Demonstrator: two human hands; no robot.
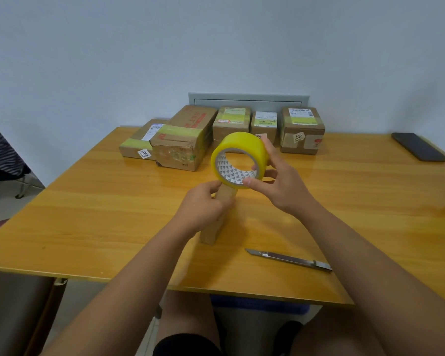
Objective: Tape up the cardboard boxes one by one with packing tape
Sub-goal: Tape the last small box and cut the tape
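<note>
right hand [280, 181]: gripping the yellow tape roll [239, 158], held up just above the small box
left hand [206, 204]: curled round the small box [212, 229], upright mid-surface [88, 214]
knife [289, 259]: flat, right of the small box
other boxes [180, 140]: rowed up behind it, by the wall
phone [419, 146]: way off right, far corner

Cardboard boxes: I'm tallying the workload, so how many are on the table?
6. Five brown cardboard boxes line the far edge; a small narrow one stands under the left hand. None seems hidden.
</note>
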